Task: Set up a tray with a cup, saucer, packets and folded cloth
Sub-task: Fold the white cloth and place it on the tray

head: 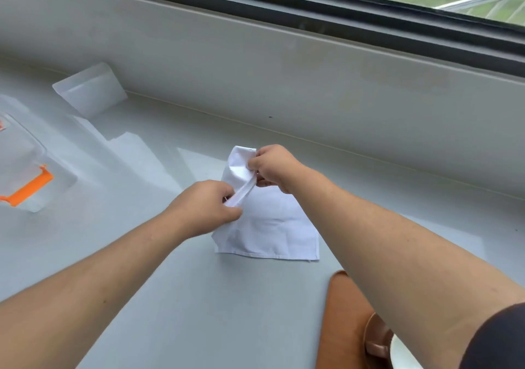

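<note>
A white cloth (272,226) lies partly flat on the grey counter in the middle of the view, its far part lifted and bunched. My left hand (204,206) pinches the cloth's near-left fold. My right hand (272,167) grips the raised top edge, and a twisted strip of cloth runs between the two hands. A brown tray (343,320) sits at the bottom right, mostly under my right forearm. On it a copper-coloured saucer (377,337) and a white rim (403,354) peek out. No packets are visible.
A clear plastic box with an orange latch (28,186) stands at the left edge. A clear plastic lid (91,90) leans against the window sill wall at the back left. The window runs along the far side.
</note>
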### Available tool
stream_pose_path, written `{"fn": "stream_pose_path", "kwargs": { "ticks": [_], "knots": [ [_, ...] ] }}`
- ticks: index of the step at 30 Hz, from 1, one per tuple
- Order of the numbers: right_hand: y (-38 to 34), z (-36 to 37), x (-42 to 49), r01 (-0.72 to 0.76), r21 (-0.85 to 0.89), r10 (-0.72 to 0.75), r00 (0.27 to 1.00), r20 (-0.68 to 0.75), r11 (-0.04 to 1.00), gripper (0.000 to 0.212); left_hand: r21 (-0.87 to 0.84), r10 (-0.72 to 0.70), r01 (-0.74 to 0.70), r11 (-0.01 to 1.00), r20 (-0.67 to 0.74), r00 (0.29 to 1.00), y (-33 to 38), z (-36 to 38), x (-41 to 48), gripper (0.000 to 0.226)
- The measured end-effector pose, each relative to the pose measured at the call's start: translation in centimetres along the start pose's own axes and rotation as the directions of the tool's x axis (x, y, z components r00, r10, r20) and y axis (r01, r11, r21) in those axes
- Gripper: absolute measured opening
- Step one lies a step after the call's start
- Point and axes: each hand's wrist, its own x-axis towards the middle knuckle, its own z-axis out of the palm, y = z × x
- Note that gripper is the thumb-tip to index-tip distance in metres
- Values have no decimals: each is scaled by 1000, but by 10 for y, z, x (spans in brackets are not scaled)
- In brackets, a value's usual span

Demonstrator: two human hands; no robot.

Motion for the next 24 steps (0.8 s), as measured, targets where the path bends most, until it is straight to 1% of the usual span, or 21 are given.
{"fn": "stream_pose_path", "kwargs": {
  "ticks": [3,6,8,11,13,16,20,24],
  "knots": [
    [13,-24,-2,-7,-14,6,998,-65,1000,11,-28,36,-38,999,-60,998,27,28,-3,32],
    [31,-49,-6,-30,-35,25,989,-143,999,9,-117,26,-37,992,-96,995,48,57,-3,32],
    [45,-62,-10,-48,-25,43,983,-178,999,9,-165,6,-21,986,-90,996,60,76,-3,30],
    [66,-79,-16,-72,25,75,977,-201,997,13,-218,5,-15,976,-47,999,79,102,-2,19],
    [79,-87,-19,-83,48,92,974,-207,995,17,-233,8,-14,972,-26,1000,89,118,-1,12],
    [97,-96,-21,-96,56,106,970,-218,994,23,-230,9,-12,973,-14,1000,101,136,0,7],
    [111,-98,-21,-112,11,112,964,-243,994,35,-241,-10,13,971,15,1000,108,152,5,15],
    [120,-93,-21,-110,-60,89,958,-272,992,42,-245,-14,29,969,62,998,108,163,12,27]
  ]
}}
